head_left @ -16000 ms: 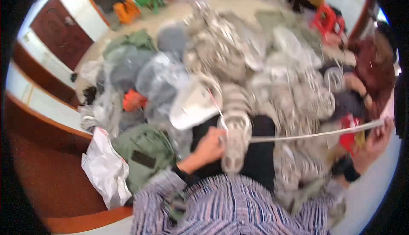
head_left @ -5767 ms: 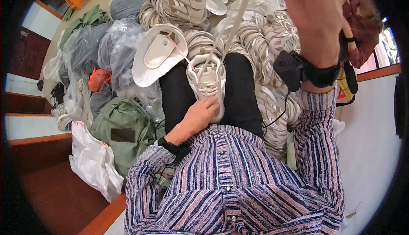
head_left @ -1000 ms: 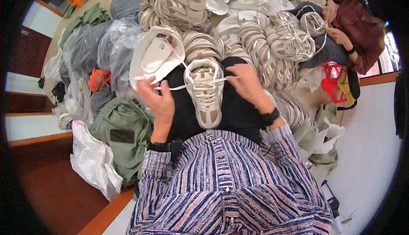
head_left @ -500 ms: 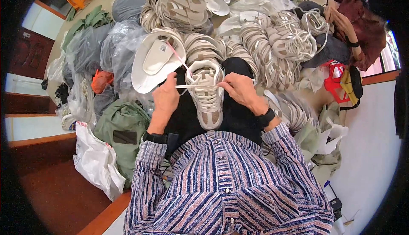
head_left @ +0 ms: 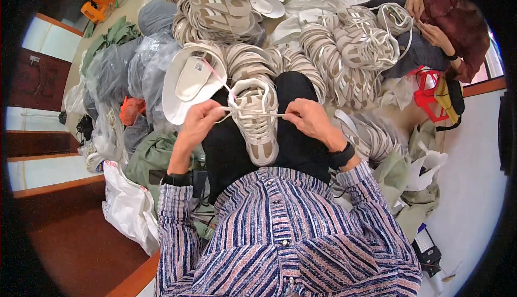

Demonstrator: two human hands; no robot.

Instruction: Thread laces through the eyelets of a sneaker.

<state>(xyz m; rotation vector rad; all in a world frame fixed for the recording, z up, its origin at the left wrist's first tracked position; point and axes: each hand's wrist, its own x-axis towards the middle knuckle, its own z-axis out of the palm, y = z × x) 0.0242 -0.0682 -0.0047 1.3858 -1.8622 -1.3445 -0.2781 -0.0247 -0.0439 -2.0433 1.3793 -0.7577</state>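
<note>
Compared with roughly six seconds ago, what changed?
The right hand came down beside the shoe; the left hand moved off the shoe's front and took hold of the lace, now drawn sideways. The shoe stays between the thighs, the white piece to its left.

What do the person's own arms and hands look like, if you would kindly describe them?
Both arms wear long, textured sleeves striped in navy, white and muted pink: the left sleeve and the right sleeve match. Each wrist bears a black band, the left band and the right band. The left hand and right hand are without gloves.
</note>
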